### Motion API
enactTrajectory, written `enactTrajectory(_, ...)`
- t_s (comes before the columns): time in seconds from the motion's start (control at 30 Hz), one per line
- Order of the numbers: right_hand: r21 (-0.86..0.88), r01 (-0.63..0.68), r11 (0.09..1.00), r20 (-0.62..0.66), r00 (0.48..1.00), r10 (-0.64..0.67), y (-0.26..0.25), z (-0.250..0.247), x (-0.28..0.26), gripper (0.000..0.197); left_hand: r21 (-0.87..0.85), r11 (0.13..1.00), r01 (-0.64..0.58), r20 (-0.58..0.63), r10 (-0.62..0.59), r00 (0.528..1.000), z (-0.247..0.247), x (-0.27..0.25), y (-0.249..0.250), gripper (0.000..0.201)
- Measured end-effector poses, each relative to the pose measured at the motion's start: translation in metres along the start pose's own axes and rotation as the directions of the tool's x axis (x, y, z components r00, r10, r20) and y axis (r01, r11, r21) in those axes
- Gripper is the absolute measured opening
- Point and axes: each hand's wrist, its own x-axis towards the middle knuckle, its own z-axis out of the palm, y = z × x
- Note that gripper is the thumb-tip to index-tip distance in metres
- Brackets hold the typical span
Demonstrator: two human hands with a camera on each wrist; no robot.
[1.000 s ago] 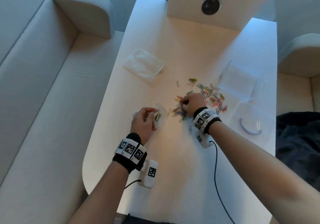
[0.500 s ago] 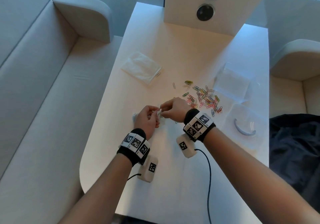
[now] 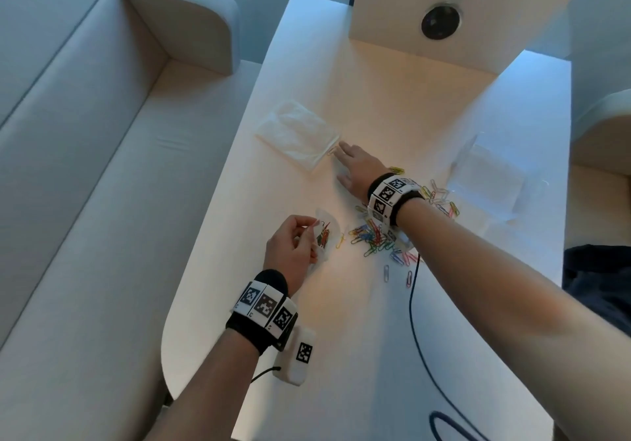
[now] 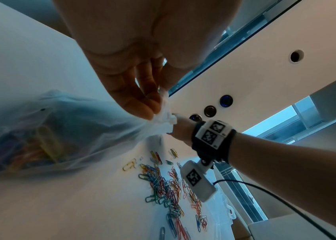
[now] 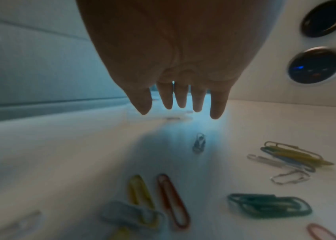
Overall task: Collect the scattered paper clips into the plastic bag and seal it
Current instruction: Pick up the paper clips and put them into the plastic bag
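My left hand pinches the mouth of the small clear plastic bag, which already holds a few coloured paper clips, at the near left of the white table. My right hand, at the bag half a second ago, has released and now reaches far-left, fingers extended and empty, toward a lone pale clip beside the folded white packet. Most loose coloured wire paper clips remain to the right of the bag, so collection is at an early stage and sealing is not yet due.

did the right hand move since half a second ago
Yes. The right hand left the bag in the left hand and reached forward, fingers open, to the folded white packet.
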Motion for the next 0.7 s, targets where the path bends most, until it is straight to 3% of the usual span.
enactTrajectory(0.1,-0.129,0.038,0.991,0.070,0.997,-0.029,0.003,0.009,0.014,0.064,0.008,1.000,-0.003,0.010,0.003,1.000,0.000,0.004,0.000,0.014)
enactTrajectory(0.2,-0.181,0.060,0.982,0.056,0.997,-0.050,0.009,0.015,0.010,0.063,0.004,1.000,-0.001,0.019,0.001,1.000,0.001,0.009,0.000,0.014)
enactTrajectory(0.3,-0.285,-0.021,0.958,0.019,0.999,0.028,0.024,0.021,-0.005,0.071,-0.002,1.000,0.014,0.026,-0.014,1.000,0.003,0.011,-0.003,0.014)
enactTrajectory(0.4,-0.231,-0.147,0.962,0.040,0.986,0.160,0.052,0.028,-0.030,0.080,-0.001,1.000,0.007,0.031,-0.007,1.000,0.006,0.011,-0.003,0.014)
enactTrajectory(0.53,-0.071,-0.254,0.965,0.065,0.964,0.259,0.069,0.032,-0.068,0.068,-0.012,1.000,0.003,0.043,-0.003,0.999,0.014,0.009,-0.004,0.015)
enactTrajectory(0.63,-0.106,-0.236,0.966,0.054,0.969,0.243,0.064,0.035,-0.085,0.062,-0.034,0.999,0.026,0.057,-0.024,0.998,0.021,0.005,-0.005,0.015)
enactTrajectory(0.7,-0.129,-0.180,0.975,-0.036,0.984,0.177,0.060,0.041,-0.096,0.054,-0.027,0.999,0.036,0.066,-0.034,0.997,0.025,0.001,-0.007,0.014)
